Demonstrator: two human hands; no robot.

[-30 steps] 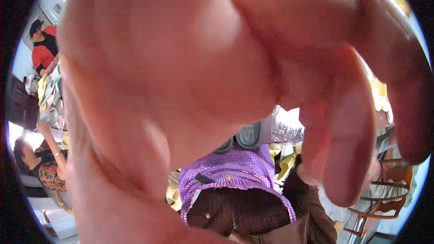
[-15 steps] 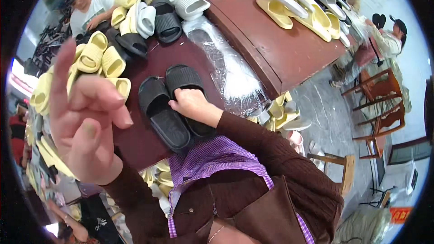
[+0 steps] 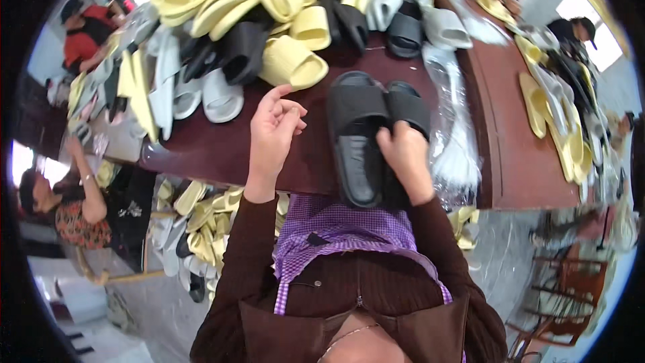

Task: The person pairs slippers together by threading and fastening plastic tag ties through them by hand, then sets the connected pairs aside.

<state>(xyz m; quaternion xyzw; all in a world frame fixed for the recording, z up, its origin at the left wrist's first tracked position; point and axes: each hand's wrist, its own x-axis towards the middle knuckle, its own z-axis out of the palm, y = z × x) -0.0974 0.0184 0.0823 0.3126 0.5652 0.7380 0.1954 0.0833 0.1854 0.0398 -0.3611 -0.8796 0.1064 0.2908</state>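
**Black slides under the right hand, long axis pointing away from the body**

The black slides [image 3: 366, 138] lie as a pair, side by side and touching, on the dark red table [image 3: 222, 151], right at its near edge. Their long axis runs from the person outward: heels at the table edge, toes toward the heap behind. The pair leans a little to the left as it comes nearer.

The right hand [image 3: 401, 154] is the nearer one. It rests on the heel part of the right slide, fingers curled down over it and touching also the inner edge of the left slide. It is closed on the slides, holding them together.

The left hand [image 3: 274, 128] is beside the pair, on its left, apart from it and not touching. It holds nothing; the fingers are half curled and the forefinger points up. Whether it rests on the table or is lifted over it, I cannot tell.

To the right of the slides lies a stack of clear plastic bags [image 3: 453, 141], just beside the right hand. Behind the pair is a heap of yellow slides [image 3: 292, 30], mixed with white and black ones. More yellow soles [image 3: 544, 111] lie on the far right of the table.
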